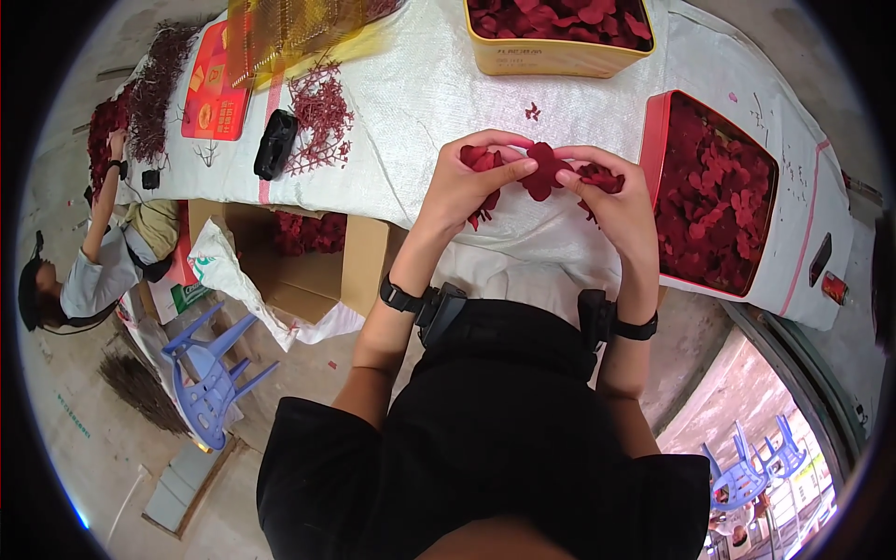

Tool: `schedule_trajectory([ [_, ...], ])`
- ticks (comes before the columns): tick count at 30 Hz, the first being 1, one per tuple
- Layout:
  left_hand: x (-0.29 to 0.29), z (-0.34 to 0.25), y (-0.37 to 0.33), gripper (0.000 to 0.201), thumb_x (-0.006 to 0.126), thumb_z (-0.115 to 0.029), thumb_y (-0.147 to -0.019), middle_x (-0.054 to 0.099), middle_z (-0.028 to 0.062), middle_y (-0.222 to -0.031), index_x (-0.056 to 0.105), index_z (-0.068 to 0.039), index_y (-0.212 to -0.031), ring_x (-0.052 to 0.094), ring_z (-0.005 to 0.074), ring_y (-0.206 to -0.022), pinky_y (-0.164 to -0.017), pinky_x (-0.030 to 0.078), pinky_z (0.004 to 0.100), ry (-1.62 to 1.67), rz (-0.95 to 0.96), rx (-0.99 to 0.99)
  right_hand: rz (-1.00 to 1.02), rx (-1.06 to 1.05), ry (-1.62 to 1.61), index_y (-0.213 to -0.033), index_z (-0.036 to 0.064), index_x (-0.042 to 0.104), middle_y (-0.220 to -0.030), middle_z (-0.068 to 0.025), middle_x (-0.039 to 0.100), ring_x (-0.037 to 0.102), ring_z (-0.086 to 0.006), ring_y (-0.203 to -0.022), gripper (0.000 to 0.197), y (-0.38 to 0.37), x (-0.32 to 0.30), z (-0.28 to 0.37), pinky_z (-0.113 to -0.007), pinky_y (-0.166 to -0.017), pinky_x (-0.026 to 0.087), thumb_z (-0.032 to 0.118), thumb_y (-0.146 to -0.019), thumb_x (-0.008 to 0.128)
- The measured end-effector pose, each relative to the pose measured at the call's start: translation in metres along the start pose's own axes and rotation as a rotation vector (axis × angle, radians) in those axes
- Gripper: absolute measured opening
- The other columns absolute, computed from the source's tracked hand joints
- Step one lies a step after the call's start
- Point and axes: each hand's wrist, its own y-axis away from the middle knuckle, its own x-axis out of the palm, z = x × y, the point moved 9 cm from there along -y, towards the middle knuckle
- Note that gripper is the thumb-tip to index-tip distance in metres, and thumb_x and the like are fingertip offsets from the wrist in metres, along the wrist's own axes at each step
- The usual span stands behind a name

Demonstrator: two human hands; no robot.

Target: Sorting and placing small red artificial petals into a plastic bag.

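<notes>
1. Left hand [467, 182] and right hand [611, 201] meet above the white-covered table [411, 112], fingers of both pinched together on 1 dark red fabric flower [544, 171], held up between them, likely for close work.
2. Left hand also bunches several more petals (count unclear).
3. 2 tins of red petals: the red tin [714, 191] just right of the flower, the yellow tin [551, 37] beyond it, both within reach.
4. 1 black device [275, 145] well left of the flower.
5. 1 co-worker [98, 261] far left; 1 blue stool [210, 373] below-left.
</notes>
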Motion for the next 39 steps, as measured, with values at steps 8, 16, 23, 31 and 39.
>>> schedule_trajectory([
  [8, -0.016, 0.020, -0.002, 0.021, 0.073, -0.004, -0.079, 0.065, 0.0000, -0.078, 0.065, 0.000, -0.099, 0.051, 0.0025, -0.062, -0.056, 0.039, 0.0165, -0.105, 0.031, 0.121, -0.056, 0.038, 0.194, -0.102, 0.0031, 0.068, -0.075, 0.0031, 0.062, 0.049, -0.0017, -0.063, 0.018, -0.001, 0.007, -0.009, -0.018, -0.055, 0.038, 0.003, -0.085, 0.064],
  [16, -0.044, 0.043, 0.003, 0.018, 0.076, -0.006, -0.076, 0.065, 0.0002, -0.076, 0.068, -0.003, -0.092, 0.051, 0.0049, -0.060, -0.058, 0.042, 0.0192, -0.235, -0.039, -0.017, -0.193, -0.109, 0.332, -0.097, 0.0021, 0.069, -0.073, -0.0008, 0.065, 0.056, -0.0043, -0.065, 0.014, -0.007, 0.002, 0.004, -0.019, -0.058, 0.042, 0.004, -0.083, 0.064],
  [23, -0.043, 0.002, 0.016, 0.029, 0.081, -0.012, -0.068, 0.059, 0.0050, -0.079, 0.069, -0.008, -0.094, 0.056, 0.0144, -0.065, -0.060, 0.046, 0.0261, -0.821, -0.209, 0.322, -0.271, -0.212, 0.594, -0.091, 0.0049, 0.069, -0.076, -0.0082, 0.069, 0.066, -0.0150, -0.071, 0.015, -0.037, 0.021, 0.006, -0.026, -0.064, 0.049, 0.016, -0.081, 0.068],
  [31, -0.026, 0.000, 0.008, 0.021, 0.078, -0.009, -0.070, 0.060, 0.0061, -0.083, 0.067, -0.006, -0.088, 0.058, 0.0168, -0.068, -0.062, 0.047, 0.0264, -0.879, -0.189, 0.392, -0.365, -0.034, 0.817, -0.087, 0.0105, 0.070, -0.078, -0.0086, 0.069, 0.067, -0.0264, -0.073, 0.023, -0.069, 0.022, -0.005, -0.036, -0.067, 0.051, 0.032, -0.078, 0.070],
  [39, -0.025, 0.019, -0.002, 0.015, 0.071, -0.005, -0.081, 0.058, -0.0019, -0.069, 0.059, -0.005, -0.090, 0.048, 0.0046, -0.052, -0.047, 0.037, 0.0196, -0.189, 0.006, -0.013, -0.360, -0.251, 0.652, -0.088, 0.0057, 0.069, -0.077, -0.0075, 0.070, 0.065, -0.0174, -0.066, 0.017, -0.063, 0.005, -0.002, -0.028, -0.060, 0.048, 0.020, -0.080, 0.069],
])
